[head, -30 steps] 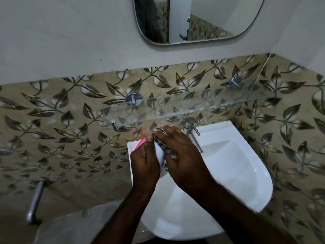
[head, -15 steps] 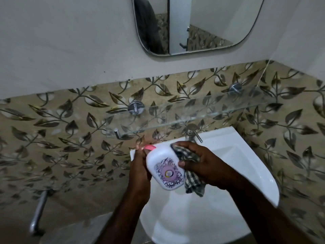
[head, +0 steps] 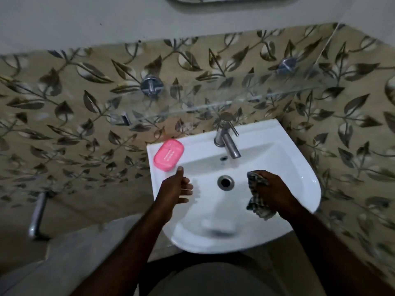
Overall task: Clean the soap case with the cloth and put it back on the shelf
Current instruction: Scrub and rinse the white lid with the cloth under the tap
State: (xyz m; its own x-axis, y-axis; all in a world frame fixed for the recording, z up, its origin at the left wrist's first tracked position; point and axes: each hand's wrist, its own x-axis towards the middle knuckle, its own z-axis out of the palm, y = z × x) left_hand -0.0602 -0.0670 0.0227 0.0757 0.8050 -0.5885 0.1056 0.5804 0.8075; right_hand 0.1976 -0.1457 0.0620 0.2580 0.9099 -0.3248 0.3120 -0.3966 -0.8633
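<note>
A pink, ridged, rounded piece lies on the back left corner of the white sink; whether it is the soap or part of the soap case I cannot tell. My left hand hovers just below it over the basin, fingers apart and thumb up, holding nothing. Over the right side of the basin, my right hand grips the checked cloth, which hangs down from it. A blurred white shape sits low in the basin front. The glass shelf on the wall above the sink is bare.
A steel tap stands at the back of the sink above the drain. Leaf-patterned tiles cover the wall. A metal pipe sticks out at the lower left. The bottom edge of a mirror shows at the top.
The white patterned case that both hands held against the cloth is out of them. The hands have parted and dropped over the basin, and the view has tilted down.
</note>
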